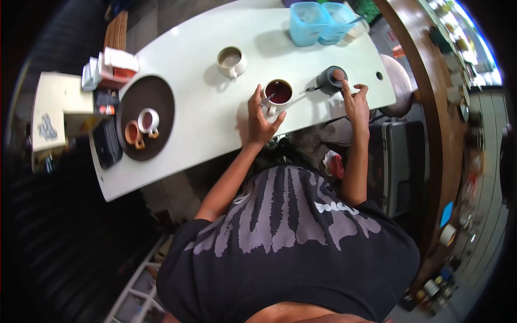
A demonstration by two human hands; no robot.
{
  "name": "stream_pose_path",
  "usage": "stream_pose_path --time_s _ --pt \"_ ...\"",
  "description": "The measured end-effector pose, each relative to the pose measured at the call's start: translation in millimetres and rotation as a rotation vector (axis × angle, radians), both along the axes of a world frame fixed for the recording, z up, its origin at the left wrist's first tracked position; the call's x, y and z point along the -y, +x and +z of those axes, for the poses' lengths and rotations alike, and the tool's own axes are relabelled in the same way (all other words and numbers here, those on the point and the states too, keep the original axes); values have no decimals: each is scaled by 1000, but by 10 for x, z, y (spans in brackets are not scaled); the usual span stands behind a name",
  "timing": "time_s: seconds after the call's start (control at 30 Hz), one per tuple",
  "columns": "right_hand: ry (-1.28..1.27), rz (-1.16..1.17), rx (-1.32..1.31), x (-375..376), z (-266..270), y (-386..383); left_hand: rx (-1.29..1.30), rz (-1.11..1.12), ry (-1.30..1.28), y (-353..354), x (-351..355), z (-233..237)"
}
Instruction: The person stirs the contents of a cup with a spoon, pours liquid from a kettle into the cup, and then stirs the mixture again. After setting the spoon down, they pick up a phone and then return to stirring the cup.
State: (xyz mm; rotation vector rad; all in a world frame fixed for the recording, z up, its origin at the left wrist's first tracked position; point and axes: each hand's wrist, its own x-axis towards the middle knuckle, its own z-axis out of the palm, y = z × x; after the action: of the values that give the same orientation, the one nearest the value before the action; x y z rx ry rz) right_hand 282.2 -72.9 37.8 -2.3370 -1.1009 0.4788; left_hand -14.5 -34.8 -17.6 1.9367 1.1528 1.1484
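Observation:
On the white table [199, 118] stands a light cup [279, 92] of dark red liquid, with a spoon [267, 99] leaning in it. My left hand [262, 119] is around the near left side of this cup, fingers spread, thumb near its handle. To the right is a dark grey pot [329, 81] with a brown round top [339, 75]. My right hand [356, 102] is at the pot's right side, index finger close to the brown top, fingers apart. Another light cup [231, 61] sits farther back on the left.
A dark oval tray [146, 91] at the left holds a white cup [148, 119] and a brown cup [133, 132]. Beside it lies a black case [106, 142]. Two blue translucent containers [308, 24] stand at the back right. A stool [395, 81] is beyond the right edge.

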Motion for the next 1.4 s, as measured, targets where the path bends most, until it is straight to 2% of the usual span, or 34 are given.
stream_pose_path --time_s 0.1,0.13,0.27,0.37,0.43,0.47,0.53,0.6,0.67,0.7,0.73,0.8,0.83,0.87,0.93,1.0,1.07,1.1,1.13,1.2,1.27,1.3,1.33,1.37,1.4 --pt "183 -126 -4 196 129 -244 74 -26 -81 -4 22 80" --pt "218 -169 94 278 148 -358 72 -96 -72 -12 21 72" --pt "355 -307 247 699 147 -685 97 -97 -15 -15 -4 -35" --pt "456 -437 161 1060 126 -978 77 -135 3 -36 -18 -35" --pt "573 -525 3 1293 116 -1180 121 -154 -61 -13 -29 -90" --pt "621 -575 -100 1414 120 -1304 70 -145 -26 -24 -40 -95" --pt "684 -696 -122 1644 62 -1538 39 -118 35 -43 -58 -133" --pt "766 -725 -311 1837 34 -1778 90 -84 -43 -91 -49 -101" --pt "809 -750 -299 1736 -190 -1782 119 -12 -83 -38 -333 -172" --pt "805 -785 -333 1848 -196 -1886 238 12 -93 -16 -319 -146" --pt "803 -814 -372 1942 -223 -1978 238 -8 -80 -34 -309 -111" --pt "845 -850 -340 2155 -254 -2086 253 91 20 -50 -243 -3" --pt "884 -855 -360 2294 -291 -2125 277 32 146 -2 34 273" --pt "916 -856 -379 2438 -288 -2164 283 16 153 41 223 379" --pt "984 -816 -369 2651 -241 -2088 508 -399 253 221 539 572" --pt "1025 -800 -384 2859 -204 -2195 378 -703 36 202 1054 837" --pt "1067 -817 -377 3058 -35 -2297 287 -945 83 274 1544 1025" --pt "1082 -812 -387 3162 -1 -2349 251 -1067 -64 265 1756 1003" --pt "1110 -778 -374 3228 79 -2274 240 -1172 -179 332 1934 1017" --pt "1064 -797 -352 3403 141 -2416 139 -1390 -208 255 2233 946" --pt "1040 -744 -407 3574 149 -2561 45 -1544 -375 162 2450 869" --pt "1015 -688 -458 3662 159 -2612 55 -1541 -374 146 2520 830" --pt "1010 -682 -458 3747 183 -2696 34 -1674 -479 103 2570 787" --pt "1091 -525 -504 3825 248 -2690 26 -1810 -555 148 2603 840" --pt "1158 -381 -566 3870 265 -2727 34 -1808 -549 124 2601 862"
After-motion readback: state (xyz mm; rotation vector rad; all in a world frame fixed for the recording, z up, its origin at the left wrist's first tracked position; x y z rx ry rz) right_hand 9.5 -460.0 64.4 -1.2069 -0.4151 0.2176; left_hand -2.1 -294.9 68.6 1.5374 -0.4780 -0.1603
